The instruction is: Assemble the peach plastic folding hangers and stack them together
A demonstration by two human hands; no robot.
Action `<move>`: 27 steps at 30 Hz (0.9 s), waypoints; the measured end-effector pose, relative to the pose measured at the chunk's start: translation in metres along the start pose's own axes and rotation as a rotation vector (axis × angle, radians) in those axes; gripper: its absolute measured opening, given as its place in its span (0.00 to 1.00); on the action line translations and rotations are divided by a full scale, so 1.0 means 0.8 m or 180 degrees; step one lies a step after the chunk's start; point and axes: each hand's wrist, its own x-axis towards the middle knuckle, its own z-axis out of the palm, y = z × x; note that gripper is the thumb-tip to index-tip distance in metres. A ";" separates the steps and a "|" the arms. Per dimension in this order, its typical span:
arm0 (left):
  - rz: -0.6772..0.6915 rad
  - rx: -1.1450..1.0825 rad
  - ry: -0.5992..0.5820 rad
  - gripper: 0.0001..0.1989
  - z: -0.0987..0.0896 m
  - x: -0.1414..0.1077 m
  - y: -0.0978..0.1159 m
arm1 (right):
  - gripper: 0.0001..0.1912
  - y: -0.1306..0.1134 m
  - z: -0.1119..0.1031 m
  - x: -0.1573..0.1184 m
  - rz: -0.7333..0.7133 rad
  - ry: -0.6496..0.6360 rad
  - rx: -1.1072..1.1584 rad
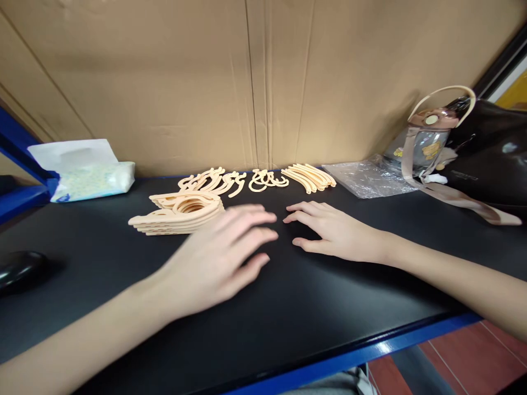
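My left hand (222, 255) is over the black table with its fingers apart and nothing in it, just right of a stack of cream plastic pieces (164, 218) with a round opening. My right hand (329, 229) rests on or just above the table to the right, fingers spread, holding nothing. Beyond the hands lie curved hooked pieces (212, 181), a small group of ring-like hooks (267, 180) and a bundle of long curved strips (310, 178), all cream coloured. The two hands do not touch each other.
On the table (263, 340), a tissue pack (94, 178) stands at the back left and a black mouse (20, 269) at the left edge. A clear plastic bag (370, 176), a strapped bottle (428, 145) and a black bag (489, 159) are at the right. Cardboard (185, 82) rises behind.
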 end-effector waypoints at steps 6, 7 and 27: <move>-0.0016 -0.0697 -0.0684 0.15 0.018 -0.004 0.016 | 0.23 -0.003 -0.001 0.001 0.0029 0.0057 0.0060; -0.0126 -0.0752 -0.0749 0.15 0.018 -0.005 0.014 | 0.23 -0.003 -0.001 0.001 0.0027 0.0055 0.0058; -0.0362 -0.0967 -0.0889 0.14 0.019 -0.006 0.010 | 0.12 0.044 -0.030 0.131 -0.0574 0.0637 -0.0304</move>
